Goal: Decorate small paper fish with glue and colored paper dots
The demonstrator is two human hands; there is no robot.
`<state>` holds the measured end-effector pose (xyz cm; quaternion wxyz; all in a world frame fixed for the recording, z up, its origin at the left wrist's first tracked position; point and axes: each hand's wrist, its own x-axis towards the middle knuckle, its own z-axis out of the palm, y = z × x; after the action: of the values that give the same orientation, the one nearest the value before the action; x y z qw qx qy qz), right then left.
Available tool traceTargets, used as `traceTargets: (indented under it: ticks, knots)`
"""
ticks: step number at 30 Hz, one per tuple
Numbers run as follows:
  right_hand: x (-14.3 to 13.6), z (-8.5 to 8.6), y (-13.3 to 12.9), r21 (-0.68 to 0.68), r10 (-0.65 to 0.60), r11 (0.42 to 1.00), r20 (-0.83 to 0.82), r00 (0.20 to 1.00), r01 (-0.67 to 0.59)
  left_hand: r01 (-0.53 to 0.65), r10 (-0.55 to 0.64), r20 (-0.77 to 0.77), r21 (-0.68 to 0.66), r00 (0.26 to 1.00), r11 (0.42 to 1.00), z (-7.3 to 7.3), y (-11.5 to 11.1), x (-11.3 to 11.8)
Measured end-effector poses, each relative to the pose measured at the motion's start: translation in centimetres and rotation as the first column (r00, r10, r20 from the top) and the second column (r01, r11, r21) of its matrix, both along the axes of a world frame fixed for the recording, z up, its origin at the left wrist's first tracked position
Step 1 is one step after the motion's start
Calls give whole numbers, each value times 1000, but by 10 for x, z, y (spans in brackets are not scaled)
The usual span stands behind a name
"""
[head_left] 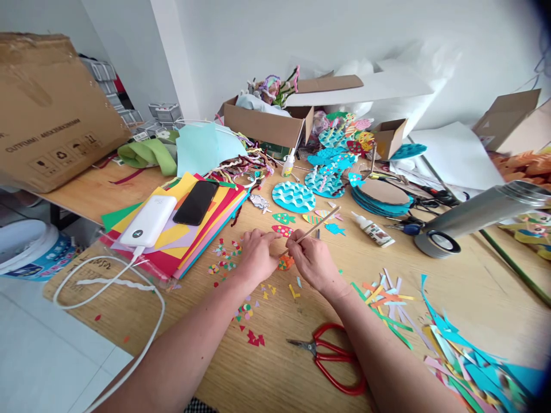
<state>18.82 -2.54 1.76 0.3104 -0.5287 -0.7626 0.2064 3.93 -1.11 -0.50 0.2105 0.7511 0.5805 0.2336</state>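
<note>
My right hand (313, 259) is closed around a thin wooden stick (316, 226), which slants up to the right. Just left of it, my left hand (259, 255) has its fingers bent and close together near the stick's lower end; what they hold, if anything, is hidden. Between and below both hands lies an orange paper piece (285, 263), partly covered. Beyond them are a red spotted paper fish (282, 230), a green paper fish (283, 218) and a blue wavy paper disc (293, 197). Small colored paper bits (222, 261) are scattered left of my left hand.
Red-handled scissors (338, 355) lie near the front edge. Paper strips (469, 355) spread at the right, beside a metal flask (482, 212). A glue bottle (372, 229) lies beyond my right hand. Colored paper sheets (172, 252) carry a phone (196, 203) and a white power bank (148, 221).
</note>
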Motion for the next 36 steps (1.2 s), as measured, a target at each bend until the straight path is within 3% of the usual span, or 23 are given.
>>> traceTargets:
  ticks: [8, 18, 23, 27, 36]
  knots:
    - [4, -1, 4, -132, -107, 988, -175, 979, 85, -13, 13, 5, -3, 1000, 1000, -2, 1, 0]
    - [6, 19, 1, -255, -118, 966, -337, 934, 30, -17, 20, 40, -75, 999, 997, 1, 4, -4]
    - [5, 29, -5, -275, -28, 958, -358, 933, -77, -9, 23, 126, -106, 992, 994, 3, 6, -10]
    - [0, 31, -11, -292, 151, 925, -309, 939, -245, 3, 27, 238, -122, 971, 993, 1, 10, -14]
    - [-14, 32, -24, -205, 345, 917, -29, 938, -343, -35, 87, 548, -105, 832, 994, -2, 16, -17]
